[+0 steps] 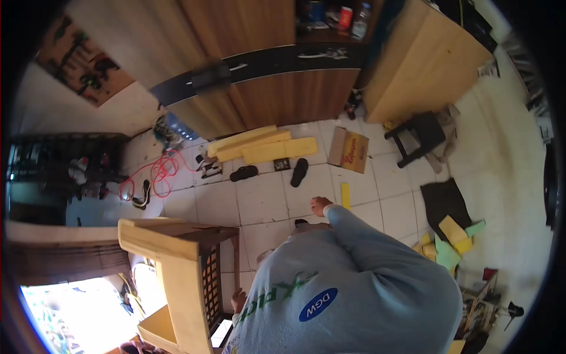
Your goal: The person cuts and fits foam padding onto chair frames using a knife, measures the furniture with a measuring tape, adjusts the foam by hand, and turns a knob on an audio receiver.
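Observation:
At the lower left stands a wooden chair (210,277) with lattice sides, with yellow foam (180,289) over parts of it. My left hand (239,300) is at the chair's near upright post, its fingers seemingly curled round the wood; my sleeve and body hide part of it. My right hand (320,206) is held out in front of my body above the tiled floor, fingers curled in. Whether anything sits inside those fingers is too small to tell. A narrow yellow strip (345,195) lies on the floor just beyond it.
Long yellow foam pieces (280,151), black sandals (299,172) and a cardboard box (348,150) lie before the wooden cabinet (283,97). A red hose (167,167) coils to the left. At right are a black stool (416,137), a dark mat (443,203) and foam scraps (453,233).

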